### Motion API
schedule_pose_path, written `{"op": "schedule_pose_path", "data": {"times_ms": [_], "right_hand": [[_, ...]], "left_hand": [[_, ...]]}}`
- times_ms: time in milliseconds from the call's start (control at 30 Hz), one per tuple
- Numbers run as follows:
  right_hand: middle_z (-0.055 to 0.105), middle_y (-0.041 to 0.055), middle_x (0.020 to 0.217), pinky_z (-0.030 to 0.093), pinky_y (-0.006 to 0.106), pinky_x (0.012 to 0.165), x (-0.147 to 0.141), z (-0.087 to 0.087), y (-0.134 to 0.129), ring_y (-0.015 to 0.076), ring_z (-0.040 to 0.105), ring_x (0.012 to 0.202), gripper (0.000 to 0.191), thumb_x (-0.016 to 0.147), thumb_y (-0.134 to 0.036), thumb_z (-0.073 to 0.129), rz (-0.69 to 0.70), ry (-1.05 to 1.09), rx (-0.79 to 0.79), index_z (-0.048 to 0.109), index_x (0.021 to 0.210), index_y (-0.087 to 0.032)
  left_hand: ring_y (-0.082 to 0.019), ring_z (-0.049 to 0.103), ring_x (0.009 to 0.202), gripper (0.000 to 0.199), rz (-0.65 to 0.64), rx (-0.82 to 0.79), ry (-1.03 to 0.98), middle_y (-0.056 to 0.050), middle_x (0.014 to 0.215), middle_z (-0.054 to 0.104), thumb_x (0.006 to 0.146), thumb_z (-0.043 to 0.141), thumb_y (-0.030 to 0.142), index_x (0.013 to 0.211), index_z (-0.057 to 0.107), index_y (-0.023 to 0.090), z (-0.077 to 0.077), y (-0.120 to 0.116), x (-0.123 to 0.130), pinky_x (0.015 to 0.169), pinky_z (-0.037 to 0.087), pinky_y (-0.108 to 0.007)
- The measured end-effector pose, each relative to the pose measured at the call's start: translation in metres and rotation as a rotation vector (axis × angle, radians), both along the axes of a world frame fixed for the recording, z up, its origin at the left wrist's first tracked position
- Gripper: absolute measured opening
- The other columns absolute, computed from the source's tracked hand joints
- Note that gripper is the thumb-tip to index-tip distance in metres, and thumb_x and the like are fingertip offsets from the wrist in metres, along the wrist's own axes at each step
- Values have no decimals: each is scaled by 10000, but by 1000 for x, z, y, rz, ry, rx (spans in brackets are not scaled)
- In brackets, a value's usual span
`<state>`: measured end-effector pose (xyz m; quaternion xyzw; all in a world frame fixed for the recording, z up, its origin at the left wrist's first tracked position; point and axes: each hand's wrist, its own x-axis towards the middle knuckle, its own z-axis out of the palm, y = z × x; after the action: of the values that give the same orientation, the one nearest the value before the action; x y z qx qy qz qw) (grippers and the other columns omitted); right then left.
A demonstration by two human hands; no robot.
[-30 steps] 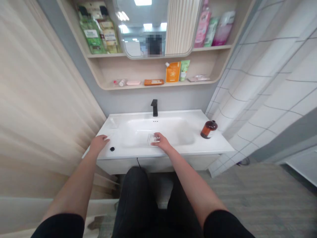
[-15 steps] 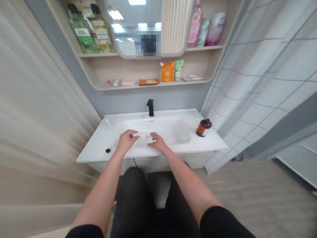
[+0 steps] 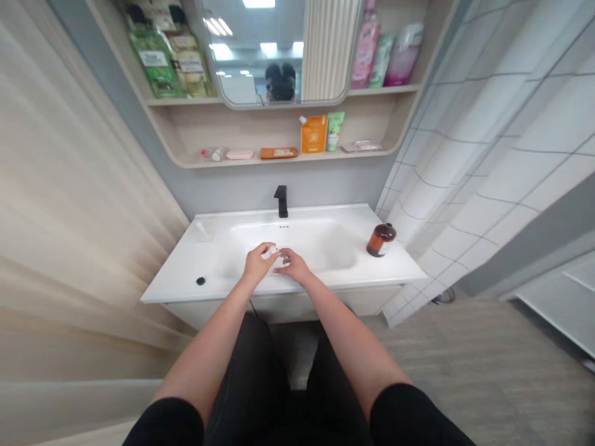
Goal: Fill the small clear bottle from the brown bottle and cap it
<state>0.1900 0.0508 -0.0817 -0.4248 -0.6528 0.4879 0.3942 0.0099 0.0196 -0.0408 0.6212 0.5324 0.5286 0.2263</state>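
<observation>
The single head-worn camera looks forward and steeply down from above the person's body, its wide lens bending the frame's edges. Nearest are the dark-trousered legs [image 3: 251,378] at the bottom edge. Both bare hands [image 3: 275,265] sit mid-frame over a white ceramic washbasin [image 3: 325,214], seen from its front edge. Farther off, a pale wooden wall shelf [image 3: 186,130] and a rounded mirror [image 3: 246,68] reach the top edge, with a white grid-lined wall [image 3: 488,155] to the right.

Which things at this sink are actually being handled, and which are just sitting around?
Being handled: left hand, right hand, small clear plastic item.
Just sitting around: amber bottle, black tap, orange pouch.
</observation>
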Motion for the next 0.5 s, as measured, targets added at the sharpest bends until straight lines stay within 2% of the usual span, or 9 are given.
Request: {"op": "schedule_pose_path", "data": {"times_ms": [100,200,300,433,500], "right_hand": [[737,45,1210,606,380,917,0,0,0,192,704,935,770,593,-302,1009,-11,-9,0,668,1282,-259],[742,32,1174,597,352,890,0,0,0,186,710,922,755,612,-298,1001,-27,-32,3,669,1289,-257],[739,29,1169,587,338,874,-1,-2,0,180,714,900,755,633,-314,1001,-72,-86,9,672,1310,-260],[748,19,1125,581,348,875,-2,-6,2,163,706,816,728,684,-370,987,-120,-147,14,672,1331,-257],[753,13,1104,580,348,880,-2,-7,3,165,712,813,716,697,-382,982,-124,-149,16,670,1329,-258]], "left_hand": [[-265,760,1087,312,56,10,-148,-64,1076,811,851,821,420,1091,756,230,-24,5,6,1062,579,-437],[-258,760,1101,292,0,-35,-132,-65,1115,812,862,812,420,1081,762,234,-39,11,3,1082,578,-435],[-267,753,1147,278,-36,-54,-115,-92,1228,800,888,775,383,1119,773,229,-47,18,-2,1086,582,-442],[-269,762,1181,428,-29,-81,-112,-111,1295,797,967,684,332,1383,695,229,-51,22,-5,1124,565,-483],[-278,761,1211,460,-42,-85,-83,-104,1311,801,997,658,340,1448,663,249,-52,21,-4,1142,554,-493]]}}
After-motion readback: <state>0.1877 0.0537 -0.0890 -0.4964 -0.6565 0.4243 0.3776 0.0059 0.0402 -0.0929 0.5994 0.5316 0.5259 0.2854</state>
